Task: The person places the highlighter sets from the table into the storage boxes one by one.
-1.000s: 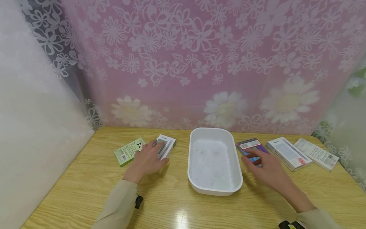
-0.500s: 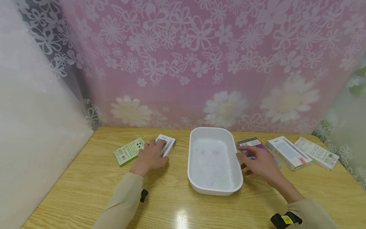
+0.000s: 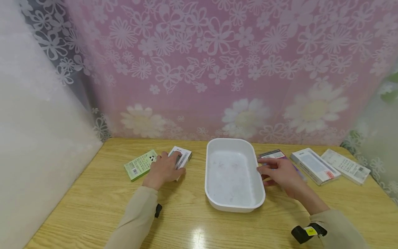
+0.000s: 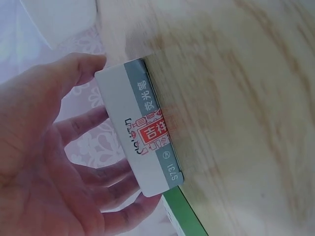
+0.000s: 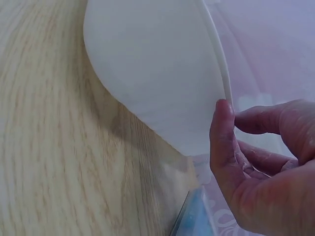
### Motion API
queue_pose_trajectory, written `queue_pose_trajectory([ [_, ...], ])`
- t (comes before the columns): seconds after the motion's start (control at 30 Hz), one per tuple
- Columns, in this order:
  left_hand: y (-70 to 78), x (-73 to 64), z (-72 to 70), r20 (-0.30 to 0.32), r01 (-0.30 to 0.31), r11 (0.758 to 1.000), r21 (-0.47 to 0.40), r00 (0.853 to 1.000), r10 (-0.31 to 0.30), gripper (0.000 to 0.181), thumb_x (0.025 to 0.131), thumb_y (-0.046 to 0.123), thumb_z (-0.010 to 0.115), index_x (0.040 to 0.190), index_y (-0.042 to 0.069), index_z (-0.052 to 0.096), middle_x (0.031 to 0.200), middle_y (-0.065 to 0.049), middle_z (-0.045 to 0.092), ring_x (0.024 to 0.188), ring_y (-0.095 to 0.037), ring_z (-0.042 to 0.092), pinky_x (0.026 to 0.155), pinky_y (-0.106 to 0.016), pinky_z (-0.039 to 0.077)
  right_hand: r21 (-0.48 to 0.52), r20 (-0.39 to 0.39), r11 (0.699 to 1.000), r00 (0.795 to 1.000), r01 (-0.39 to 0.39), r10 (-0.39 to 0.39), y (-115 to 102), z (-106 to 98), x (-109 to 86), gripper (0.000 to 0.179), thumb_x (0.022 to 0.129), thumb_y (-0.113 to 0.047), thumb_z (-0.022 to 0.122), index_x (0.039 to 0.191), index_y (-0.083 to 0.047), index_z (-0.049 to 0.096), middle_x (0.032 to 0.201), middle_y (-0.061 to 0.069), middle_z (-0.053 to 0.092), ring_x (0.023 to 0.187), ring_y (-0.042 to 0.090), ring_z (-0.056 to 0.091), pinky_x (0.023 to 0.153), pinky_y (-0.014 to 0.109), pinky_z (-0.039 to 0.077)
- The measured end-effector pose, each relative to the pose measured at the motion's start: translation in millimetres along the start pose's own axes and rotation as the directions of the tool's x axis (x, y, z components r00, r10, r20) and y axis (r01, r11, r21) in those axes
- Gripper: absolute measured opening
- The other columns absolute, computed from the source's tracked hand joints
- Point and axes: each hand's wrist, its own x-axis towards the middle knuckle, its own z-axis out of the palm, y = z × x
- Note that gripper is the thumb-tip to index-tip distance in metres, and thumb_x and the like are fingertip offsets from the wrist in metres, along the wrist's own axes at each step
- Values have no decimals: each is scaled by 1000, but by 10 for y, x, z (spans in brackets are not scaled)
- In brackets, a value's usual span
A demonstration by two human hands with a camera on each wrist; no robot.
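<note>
On the left of the head view my left hand grips a small white and grey highlighter box. In the left wrist view, thumb and fingers hold the highlighter box from opposite sides, its printed end facing the camera. A green box with a panda picture lies just left of that hand. At centre stands a white plastic tub. My right hand pinches the tub's right rim; in the right wrist view the fingertips sit at the rim of the tub.
A purple and blue box lies partly hidden behind the right hand. Further right, a white box with a red sticker and another white box lie on the wooden table. A pink floral curtain hangs behind.
My right hand has moved left from over the purple box to the tub's rim. The left hand has shifted slightly right on the highlighter box.
</note>
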Motion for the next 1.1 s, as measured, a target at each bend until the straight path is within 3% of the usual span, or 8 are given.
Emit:
queue_pose_trajectory([
  [0.23, 4, -11, 34, -27, 15, 1000, 15, 1000, -14, 55, 95, 42, 65, 145, 24, 50, 121, -24, 56, 90, -35, 52, 71, -53, 50, 108, 66, 993, 997, -54, 47, -5, -23, 37, 62, 101, -22, 64, 149, 9, 42, 98, -3, 75, 84, 11, 73, 72, 29, 63],
  [0.4, 2, 8, 83, -55, 26, 999, -21, 998, -28, 51, 92, 40, 67, 138, 21, 54, 115, -23, 55, 93, -39, 52, 77, -60, 49, 123, 78, 991, 996, -53, 44, -14, -20, 48, 62, 100, -21, 64, 150, 9, 41, 98, -2, 76, 84, 12, 73, 72, 29, 63],
  [0.9, 43, 27, 117, -115, 22, 1000, -16, 993, -24, 49, 90, 40, 72, 132, 21, 56, 104, -22, 59, 90, -40, 54, 75, -59, 50, 183, 88, 981, 995, -60, 44, -43, -41, 48, 64, 100, -18, 65, 152, 7, 36, 93, -4, 76, 80, 12, 75, 69, 30, 63],
  [1.1, 67, 5, 104, -105, 23, 999, -22, 994, -26, 48, 91, 38, 72, 131, 20, 56, 106, -22, 59, 91, -40, 54, 74, -58, 50, 166, 81, 984, 995, -62, 49, -56, -37, 33, 66, 100, -18, 65, 153, 5, 35, 93, -5, 76, 80, 12, 74, 70, 31, 63],
])
